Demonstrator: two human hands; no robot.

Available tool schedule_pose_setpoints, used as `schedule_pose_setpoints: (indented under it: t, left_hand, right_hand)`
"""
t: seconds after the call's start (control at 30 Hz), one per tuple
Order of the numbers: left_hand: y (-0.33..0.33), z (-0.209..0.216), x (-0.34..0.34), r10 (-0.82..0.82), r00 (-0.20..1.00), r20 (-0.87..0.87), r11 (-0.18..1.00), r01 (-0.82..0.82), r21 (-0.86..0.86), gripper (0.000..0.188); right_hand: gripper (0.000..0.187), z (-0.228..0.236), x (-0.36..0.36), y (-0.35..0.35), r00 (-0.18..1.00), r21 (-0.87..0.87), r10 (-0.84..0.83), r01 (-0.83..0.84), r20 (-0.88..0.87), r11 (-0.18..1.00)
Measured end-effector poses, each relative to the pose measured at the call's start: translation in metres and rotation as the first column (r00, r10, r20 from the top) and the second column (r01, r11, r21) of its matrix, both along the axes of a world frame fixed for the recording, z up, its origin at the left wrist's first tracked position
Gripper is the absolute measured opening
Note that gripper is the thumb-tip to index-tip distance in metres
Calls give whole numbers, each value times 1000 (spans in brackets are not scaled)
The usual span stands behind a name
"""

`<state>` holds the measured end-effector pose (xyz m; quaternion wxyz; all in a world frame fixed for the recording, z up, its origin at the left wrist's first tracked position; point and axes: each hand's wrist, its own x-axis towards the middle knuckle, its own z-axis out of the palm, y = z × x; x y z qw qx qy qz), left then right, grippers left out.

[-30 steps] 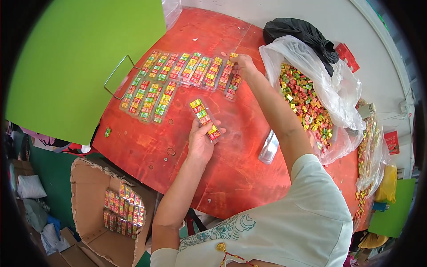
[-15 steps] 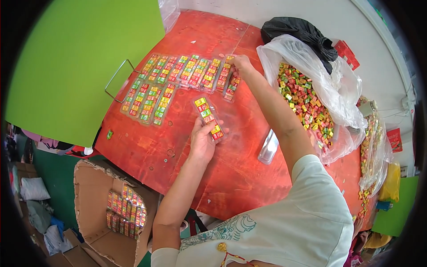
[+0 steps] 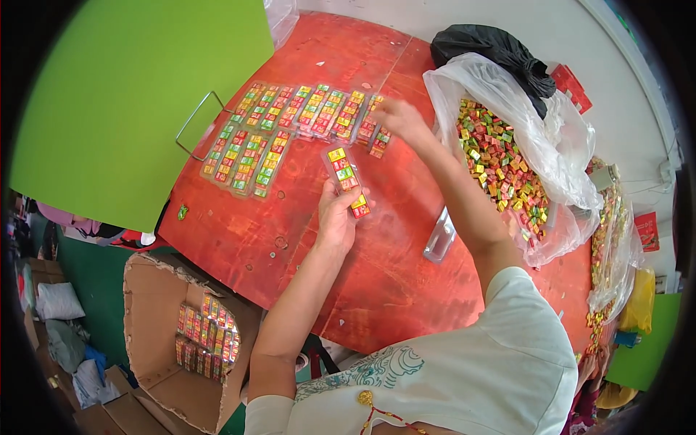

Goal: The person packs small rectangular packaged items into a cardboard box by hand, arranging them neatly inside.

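My left hand [image 3: 338, 217] grips the lower part of a clear plastic tray [image 3: 344, 172], its thumb lying across the top. Small wrapped candies in yellow, red, green and white fill the tray in a line. Over the right end of a row of similar filled trays [image 3: 312, 110] is my right hand [image 3: 400, 119]. Its fingers are bent together and slightly blurred; anything inside them is hidden. A filled tray [image 3: 379, 141] lies just below that hand. Left of it, a second group of filled trays [image 3: 243, 161] lies nearer to me.
A clear bag spills loose wrapped candies [image 3: 500, 163] at the right, with a black bag [image 3: 493, 58] behind it. An unfilled clear tray [image 3: 440, 235] lies under my right forearm. A green panel with a wire handle [image 3: 181, 138] borders the left; a cardboard box [image 3: 156, 362] holds filled packs.
My right hand has drawn slightly away from the end tray, toward the right. The tray in my left hand is tilted a little more upright and has shifted slightly.
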<state>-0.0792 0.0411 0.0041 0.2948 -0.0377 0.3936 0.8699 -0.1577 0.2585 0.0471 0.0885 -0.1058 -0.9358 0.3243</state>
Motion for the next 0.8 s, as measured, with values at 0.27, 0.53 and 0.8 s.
schedule_pose_setpoints:
  t: [0.27, 0.53, 0.8]
  left_hand:
    - [20, -8, -22, 3, 997, -82, 998, -9, -70, 34]
    - [30, 7, -47, 15, 1000, -3, 999, -14, 50, 30]
    - [27, 14, -52, -66, 994, -86, 990, 55, -127, 38]
  right_hand:
    - [16, -7, 31, -46, 955, -657, 269, -124, 124, 744]
    - [14, -6, 1, -33, 965, -756, 212, -25, 152, 654]
    - [13, 0, -24, -28, 968, -611, 249, -184, 22, 770]
